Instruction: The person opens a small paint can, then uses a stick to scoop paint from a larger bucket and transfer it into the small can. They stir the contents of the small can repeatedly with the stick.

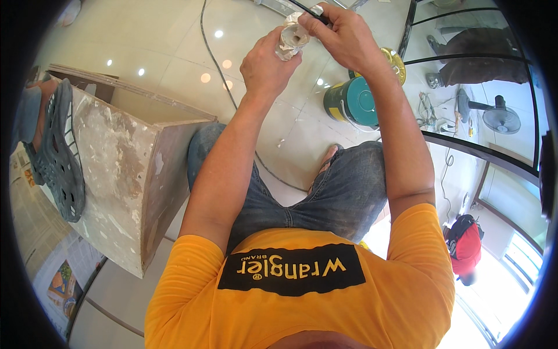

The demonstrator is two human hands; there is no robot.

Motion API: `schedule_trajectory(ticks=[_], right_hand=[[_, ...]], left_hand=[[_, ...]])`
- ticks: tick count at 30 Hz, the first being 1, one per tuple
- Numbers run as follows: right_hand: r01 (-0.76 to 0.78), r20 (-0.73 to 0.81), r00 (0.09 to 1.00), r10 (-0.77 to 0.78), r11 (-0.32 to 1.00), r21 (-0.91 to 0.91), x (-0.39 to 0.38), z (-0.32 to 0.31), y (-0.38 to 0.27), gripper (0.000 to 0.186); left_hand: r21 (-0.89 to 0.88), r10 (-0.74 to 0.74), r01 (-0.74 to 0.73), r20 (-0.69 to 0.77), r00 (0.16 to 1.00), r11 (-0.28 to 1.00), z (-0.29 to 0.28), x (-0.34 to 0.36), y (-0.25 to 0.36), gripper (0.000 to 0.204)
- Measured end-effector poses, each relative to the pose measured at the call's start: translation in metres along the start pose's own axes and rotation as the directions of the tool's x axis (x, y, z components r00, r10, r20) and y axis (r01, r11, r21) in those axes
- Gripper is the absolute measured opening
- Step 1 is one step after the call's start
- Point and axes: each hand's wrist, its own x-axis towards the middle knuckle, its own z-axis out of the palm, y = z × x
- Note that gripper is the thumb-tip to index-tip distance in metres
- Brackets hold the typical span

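Observation:
Near the top centre, my left hand (264,67) grips a crumpled white cylindrical object (293,36) with a hole in its face. My right hand (346,41) is closed with thumb and fingers on a thin black item (308,13), at the upper right of the white object; whether this is a cable or a rod I cannot tell. A dark green bucket (354,102) with a lid and metal handle stands below my right hand, with a yellow container (394,64) behind it.
Another person's foot in a grey clog (58,151) rests on a plaster-stained wooden box (116,168) at left. A long cable (209,43) crosses the tiles. At right are a dark-framed glass panel (465,58) reflecting a fan, and a red-and-black bag (465,244). Newspaper (46,256) lies lower left.

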Motion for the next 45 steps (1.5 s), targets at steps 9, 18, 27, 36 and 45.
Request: schedule_trajectory(ticks=[9, 18, 27, 36, 45], right_hand=[[-0.027, -0.044, 0.999, 0.021, 0.989, -0.145, -0.0007, -0.0023, -0.0017, 0.033], [-0.032, -0.125, 0.992, -0.002, 0.964, -0.264, -0.0004, -0.0013, -0.0056, 0.035], [-0.047, -0.176, 0.984, 0.026, 0.992, -0.117, 0.0011, 0.0007, -0.0068, 0.035], [0.090, -0.221, 0.973, -0.071, 0.993, 0.077, 0.0003, 0.0057, -0.0014, 0.033], [0.150, -0.182, 0.978, -0.104, 0.955, 0.257, 0.0014, 0.0076, -0.0025, 0.033]], left_hand=[[0.002, -0.008, 0.008, -0.005, 1.000, 1.000, -0.0015, 0.0017, -0.0016, 0.060], [0.007, 0.014, -0.014, -0.020, 1.000, 1.000, -0.0020, 0.0018, -0.0004, 0.061], [-0.016, 0.032, -0.032, -0.038, 0.999, 0.999, -0.0002, 0.0020, -0.0004, 0.060], [-0.017, 0.016, -0.017, -0.023, 1.000, 1.000, -0.0012, 0.0019, 0.0011, 0.060], [-0.020, 0.020, -0.021, -0.028, 0.999, 1.000, -0.0003, 0.0013, 0.0008, 0.058]])
